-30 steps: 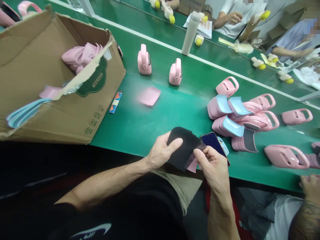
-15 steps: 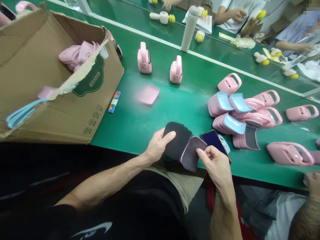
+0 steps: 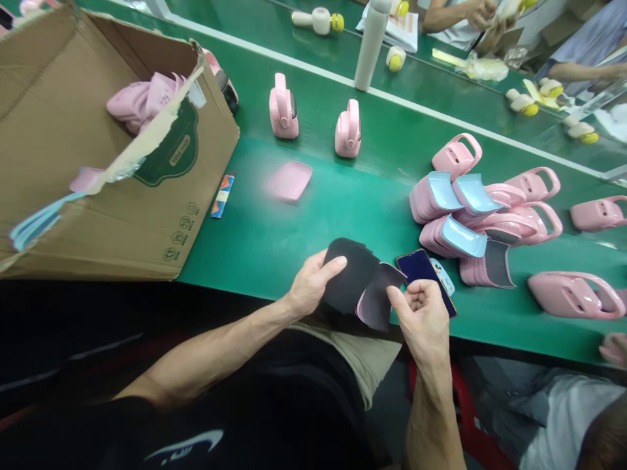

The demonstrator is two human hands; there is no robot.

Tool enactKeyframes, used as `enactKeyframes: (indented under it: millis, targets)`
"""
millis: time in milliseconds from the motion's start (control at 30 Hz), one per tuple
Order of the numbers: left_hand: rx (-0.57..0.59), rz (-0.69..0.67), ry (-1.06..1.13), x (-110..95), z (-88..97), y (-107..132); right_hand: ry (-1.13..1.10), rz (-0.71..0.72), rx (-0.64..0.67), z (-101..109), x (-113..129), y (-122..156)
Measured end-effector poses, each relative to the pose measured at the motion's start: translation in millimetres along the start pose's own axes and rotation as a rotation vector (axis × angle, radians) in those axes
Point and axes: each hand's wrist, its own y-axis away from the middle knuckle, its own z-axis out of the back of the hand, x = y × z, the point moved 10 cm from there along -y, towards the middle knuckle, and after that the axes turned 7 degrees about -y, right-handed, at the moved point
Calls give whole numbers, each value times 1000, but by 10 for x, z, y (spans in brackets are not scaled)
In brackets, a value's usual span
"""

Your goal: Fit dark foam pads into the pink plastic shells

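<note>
Well, over at the upper left of the frame sits a cardboard box (image 3: 59, 150) holding at least two pink plastic shells (image 3: 137, 104), with one more flat pink piece lying near its torn flap. Just right of it on the green workbench (image 3: 245, 241) lie one small striped packet (image 3: 221, 196) and one blurred pink tray (image 3: 290, 181), with two upright pink cases (image 3: 283, 108) behind them.

At lower centre, the left hand (image 3: 313, 284) has its fingers spread, holding a stack of black sheets (image 3: 350, 277) with the thumb lying across them. A single dark flap (image 3: 379, 297) with a pinkish underside fans out from the stack. The sheets look thin, light and soft, likely to bend and slide on each other, so they seem best held by the edges, pinched flat.

The right hand (image 3: 422, 320) is curled narrow, its thumb at the flap's edge; how firmly it grips, I cannot tell. Beside it lies one phone (image 3: 421, 271).

Further right are four stacks of pink pieces, three blue-faced (image 3: 431, 198) and one dark-faced (image 3: 487, 264), plus about six handled pink shells (image 3: 575, 295). A co-worker's hand (image 3: 613, 349) shows at the lower right edge.
</note>
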Motion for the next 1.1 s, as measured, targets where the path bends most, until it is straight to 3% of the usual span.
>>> enactKeyframes:
  millis: [333, 867, 1100]
  targets:
    - [-6, 33, 58, 48, 10, 1, -8, -12, 98, -243, -64, -9]
    - [-22, 32, 66, 144, 95, 0, 140, 117, 101, -253, -38, -1]
    - [-36, 29, 64, 180, 132, -20, 51, 80, 141, -252, -92, -12]
